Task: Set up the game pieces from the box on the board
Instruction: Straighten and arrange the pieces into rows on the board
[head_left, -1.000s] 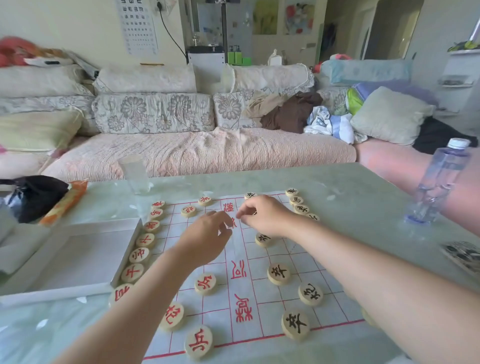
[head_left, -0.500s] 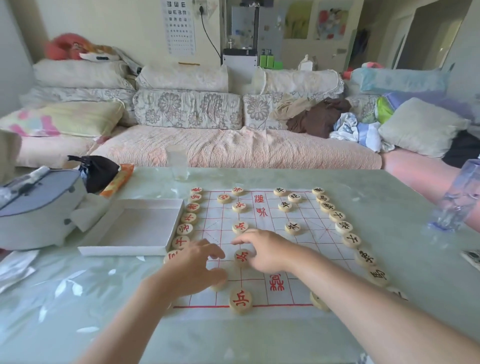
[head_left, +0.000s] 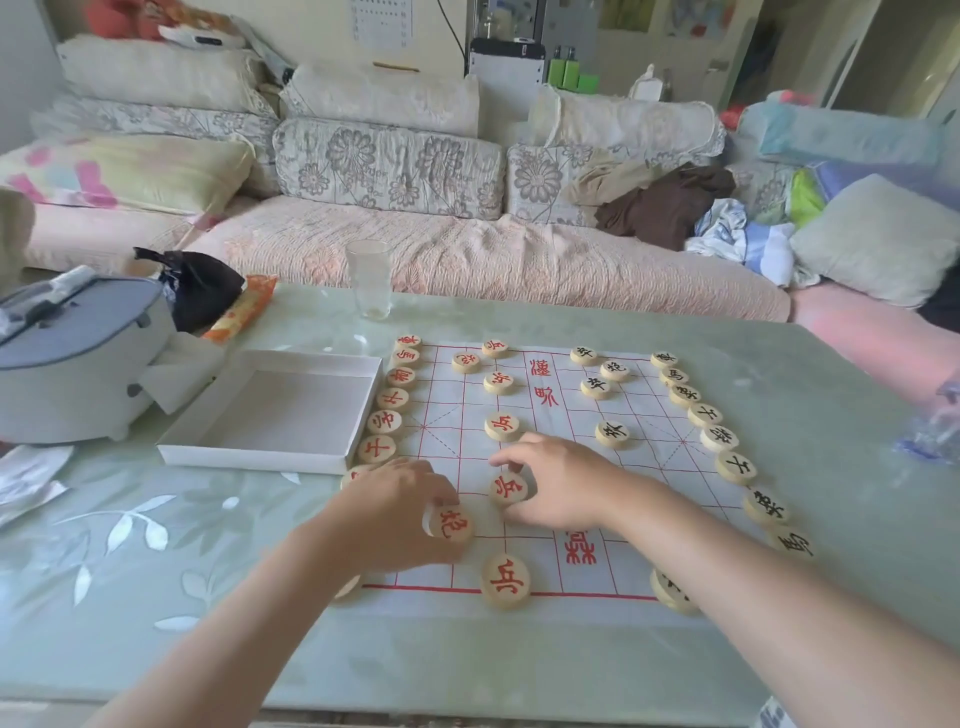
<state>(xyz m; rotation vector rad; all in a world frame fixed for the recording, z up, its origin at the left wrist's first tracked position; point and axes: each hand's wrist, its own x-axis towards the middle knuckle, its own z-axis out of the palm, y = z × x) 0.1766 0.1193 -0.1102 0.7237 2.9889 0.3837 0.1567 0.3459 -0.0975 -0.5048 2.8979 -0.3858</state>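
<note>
Head view: red-marked piece (head_left: 451, 524) sits on the board (head_left: 540, 467) under the left hand's (head_left: 395, 512) curled fingertips. Right hand (head_left: 558, 486), at three o'clock, pinches another red piece (head_left: 508, 489). White box (head_left: 280, 410) lies at ten o'clock, empty.

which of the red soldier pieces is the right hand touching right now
The red-lettered piece in the middle of the near half, with the right hand's fingers around it. The other red soldiers sit untouched.
</note>
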